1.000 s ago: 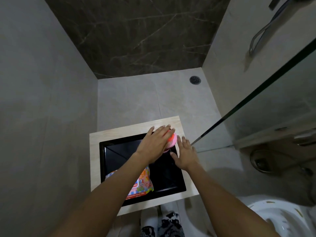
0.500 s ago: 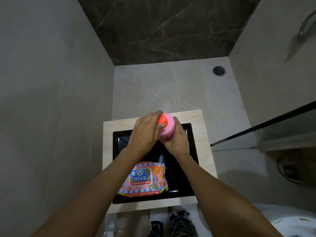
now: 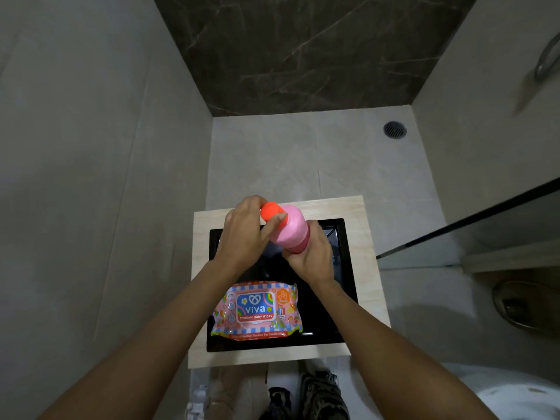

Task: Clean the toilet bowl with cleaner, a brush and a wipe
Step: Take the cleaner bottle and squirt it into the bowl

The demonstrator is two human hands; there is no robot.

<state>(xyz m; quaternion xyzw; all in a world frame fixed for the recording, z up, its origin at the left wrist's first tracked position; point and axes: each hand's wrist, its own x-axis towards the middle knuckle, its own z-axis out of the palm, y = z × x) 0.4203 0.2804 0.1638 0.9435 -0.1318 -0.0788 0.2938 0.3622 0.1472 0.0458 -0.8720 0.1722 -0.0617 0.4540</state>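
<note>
Two bare arms reach forward from the bottom of the view, and the hands meet in the middle. The left arm comes in from the lower left. The left hand (image 3: pixel 245 234) is curled, with its thumb and fingers wrapped round the orange cap (image 3: pixel 272 211) of the bottle (image 3: pixel 292 233). The right arm comes in from the lower right. The right hand (image 3: pixel 312 256) is curled round the lower part of the bottle and holds it up, tilted. The two hands are just beside each other, with the backs of both facing up.
</note>
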